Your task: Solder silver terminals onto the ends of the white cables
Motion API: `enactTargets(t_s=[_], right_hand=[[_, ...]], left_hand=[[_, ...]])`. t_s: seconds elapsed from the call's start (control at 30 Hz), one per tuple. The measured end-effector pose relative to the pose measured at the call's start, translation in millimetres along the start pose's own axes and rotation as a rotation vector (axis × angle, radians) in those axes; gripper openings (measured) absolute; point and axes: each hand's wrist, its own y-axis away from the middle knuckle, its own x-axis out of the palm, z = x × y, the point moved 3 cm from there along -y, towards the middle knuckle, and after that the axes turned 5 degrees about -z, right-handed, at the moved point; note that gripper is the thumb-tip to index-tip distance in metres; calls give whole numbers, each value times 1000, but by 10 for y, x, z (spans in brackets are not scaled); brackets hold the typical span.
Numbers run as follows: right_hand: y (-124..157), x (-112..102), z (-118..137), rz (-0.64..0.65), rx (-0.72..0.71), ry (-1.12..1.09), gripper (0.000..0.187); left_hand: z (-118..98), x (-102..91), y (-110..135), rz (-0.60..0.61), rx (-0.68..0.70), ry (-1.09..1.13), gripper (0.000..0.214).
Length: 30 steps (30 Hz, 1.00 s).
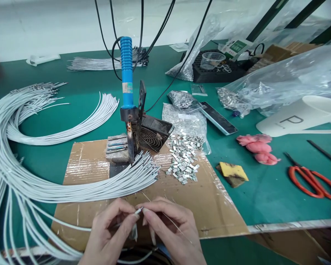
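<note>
My left hand (110, 232) and my right hand (171, 230) meet at the near edge of a cardboard sheet (209, 206). Both are pinched on the tip of one thin white wire (139, 210); a fine strand runs from my right fingers toward the lower right. Whether a metal terminal sits between the fingers, I cannot make out. Just beyond lies a bundle of white wires (99, 187) with its ends pointing right. Behind that stands a blue-handled soldering iron (126, 73) in a holder, with a pile of small metal terminals (183, 160) to its right.
More white wire bundles (5, 140) curve over the green table at left. A small fan (151, 134) sits behind the iron. Right of the cardboard lie a yellow sponge (233, 173), pink cloth (257, 147), red scissors (314, 182), a phone (219, 118) and plastic bags (287, 79).
</note>
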Motion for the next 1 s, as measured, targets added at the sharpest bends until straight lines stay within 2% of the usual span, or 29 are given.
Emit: enactTargets(t_s=[0.17, 0.27, 0.37, 0.5, 0.6, 0.7, 0.8, 0.93, 1.0], right_hand=[[4, -5, 25, -12, -47, 32, 11], [3, 0, 22, -22, -57, 28, 11], [-3, -9, 8, -27, -62, 27, 11], [-18, -36, -10, 13, -115, 66, 13], [-17, -46, -39, 27, -134, 86, 13], [-6, -49, -91, -19, -83, 63, 9], [-4, -55, -157, -19, 33, -35, 12], [-29, -99, -211, 72, 236, -113, 23], [-58, -121, -171, 128, 218, 7, 20]], left_hand=[[-11, -2, 1, 25, -34, -14, 43], [24, -22, -2, 34, -2, -33, 37], [79, -52, -13, 68, 94, -94, 25], [99, -78, -41, 147, 307, -249, 18], [77, -90, -61, 135, 417, -323, 16], [55, -81, -60, 120, 486, -356, 16], [44, -65, -45, 118, 524, -390, 16], [14, -49, -18, 155, 521, -462, 19], [2, -46, -13, 175, 464, -460, 23]])
